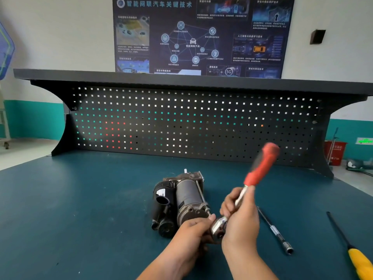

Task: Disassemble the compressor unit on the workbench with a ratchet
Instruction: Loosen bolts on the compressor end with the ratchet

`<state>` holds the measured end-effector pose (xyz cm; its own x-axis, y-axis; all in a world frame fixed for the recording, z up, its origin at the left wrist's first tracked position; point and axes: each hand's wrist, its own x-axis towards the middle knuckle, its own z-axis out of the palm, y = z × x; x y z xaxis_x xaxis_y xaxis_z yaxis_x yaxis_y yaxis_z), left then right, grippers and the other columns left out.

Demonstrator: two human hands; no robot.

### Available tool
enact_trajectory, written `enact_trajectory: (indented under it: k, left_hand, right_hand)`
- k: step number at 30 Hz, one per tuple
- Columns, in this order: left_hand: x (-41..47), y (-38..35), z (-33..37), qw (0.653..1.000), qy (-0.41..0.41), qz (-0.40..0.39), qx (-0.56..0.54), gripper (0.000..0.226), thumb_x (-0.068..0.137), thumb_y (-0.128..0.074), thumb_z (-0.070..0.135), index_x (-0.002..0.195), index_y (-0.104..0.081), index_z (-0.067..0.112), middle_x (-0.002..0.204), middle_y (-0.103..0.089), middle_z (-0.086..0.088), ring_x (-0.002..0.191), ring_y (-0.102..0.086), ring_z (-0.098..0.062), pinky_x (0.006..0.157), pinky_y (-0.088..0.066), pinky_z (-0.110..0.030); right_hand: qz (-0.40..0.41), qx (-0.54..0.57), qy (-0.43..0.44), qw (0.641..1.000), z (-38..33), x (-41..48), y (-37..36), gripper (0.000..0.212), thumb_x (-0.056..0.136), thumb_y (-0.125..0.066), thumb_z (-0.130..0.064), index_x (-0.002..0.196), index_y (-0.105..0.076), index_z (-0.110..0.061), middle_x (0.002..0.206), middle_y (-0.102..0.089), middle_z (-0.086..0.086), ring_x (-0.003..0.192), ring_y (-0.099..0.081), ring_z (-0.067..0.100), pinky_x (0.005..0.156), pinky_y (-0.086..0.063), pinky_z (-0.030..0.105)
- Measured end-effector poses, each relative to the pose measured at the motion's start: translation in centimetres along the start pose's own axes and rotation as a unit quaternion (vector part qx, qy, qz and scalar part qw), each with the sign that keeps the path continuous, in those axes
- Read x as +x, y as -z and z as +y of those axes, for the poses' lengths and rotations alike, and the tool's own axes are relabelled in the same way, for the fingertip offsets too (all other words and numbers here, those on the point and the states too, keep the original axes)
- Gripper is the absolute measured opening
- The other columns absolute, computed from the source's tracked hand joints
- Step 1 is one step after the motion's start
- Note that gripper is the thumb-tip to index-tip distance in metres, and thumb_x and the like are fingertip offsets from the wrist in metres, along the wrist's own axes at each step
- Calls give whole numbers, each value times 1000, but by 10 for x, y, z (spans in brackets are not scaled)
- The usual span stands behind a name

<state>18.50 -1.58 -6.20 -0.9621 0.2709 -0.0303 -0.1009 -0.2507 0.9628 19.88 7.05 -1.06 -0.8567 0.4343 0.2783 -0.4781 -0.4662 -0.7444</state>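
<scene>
Gripping the ratchet shaft in my right hand, left hand curled round its head, against the compressor lying mid workbench (handle's tilted way up), so it could slip off.

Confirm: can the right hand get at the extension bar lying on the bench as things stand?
Probably not right away: the right hand grips the ratchet. The path looks free, though; the extension bar lies just beside that hand, with nothing between.

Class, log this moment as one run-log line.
right hand: grips ratchet shaft | left hand: holds ratchet head at compressor | extension bar, yellow-handled tool: lying right
</scene>
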Motion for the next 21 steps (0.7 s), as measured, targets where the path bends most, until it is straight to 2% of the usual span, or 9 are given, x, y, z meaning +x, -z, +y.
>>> enact_trajectory:
  k: [3,6,9,12,14,16,18,20,21]
  left_hand:
    - [3,0,-1,1000,-4,10,2,27,87,-59,30,63,-58,17,55,-62,-2,47,-59,-9,41,-26,-17]
    - [2,-1,2,1000,9,13,-3,27,85,-61,33,64,-58,16,59,-63,-4,46,-59,-11,40,-27,-18]
    - [-1,-1,3,999,39,18,-1,24,82,-64,35,71,-57,15,64,-58,-5,46,-59,-12,40,-26,-18]
    - [0,1,0,999,41,22,18,27,86,-62,33,66,-52,18,54,-50,1,44,-57,-11,38,-24,-17]
    - [-2,0,0,999,33,15,20,28,88,-59,24,64,-49,16,51,-47,1,41,-51,-10,40,-23,-18]
    - [-5,-1,1,1000,13,-3,2,16,79,-63,16,66,-54,13,54,-50,-3,48,-49,-13,49,-28,-23]
    - [-6,-1,2,1000,-8,-14,-2,14,81,-61,16,67,-62,12,57,-61,2,55,-59,-10,56,-42,-22]
    - [-5,2,1,1000,-5,-13,8,26,93,-51,11,69,-63,12,59,-65,6,57,-63,-6,57,-48,-21]
    - [-5,2,2,1000,-2,-14,-1,23,88,-56,9,67,-63,11,62,-63,-2,58,-60,-13,55,-44,-23]
  right_hand:
    - [95,129,-105,981,-3,11,4,43,99,-32,-46,66,-40,-20,41,-28,-10,34,-24,7,46,-24,24]
    - [95,147,-117,977,-2,14,5,44,99,-32,-48,65,-41,-21,41,-28,-10,33,-24,7,46,-25,23]
    - [30,62,-53,996,0,11,2,43,100,-32,-42,67,-44,-18,43,-31,-10,36,-27,7,43,-27,21]
    - [-81,-41,55,994,4,4,0,40,94,-42,-41,69,-48,-11,44,-33,-6,39,-28,5,38,-26,16]
    - [-175,-129,140,966,7,-1,2,38,91,-51,-44,69,-54,-13,46,-38,-4,41,-31,4,41,-28,17]
    - [-256,-251,216,908,10,-5,4,39,85,-47,-51,69,-57,-17,51,-47,-5,46,-40,5,46,-33,25]
    - [-297,-351,264,848,13,-8,3,42,84,-46,-55,69,-59,-18,57,-52,-7,53,-47,8,53,-40,35]
    - [-288,-370,271,841,13,-10,1,45,83,-46,-57,69,-60,-17,58,-53,-5,55,-49,9,55,-42,37]
    - [-270,-341,253,864,12,-11,0,43,82,-47,-57,67,-59,-18,56,-53,-4,54,-48,8,53,-42,35]
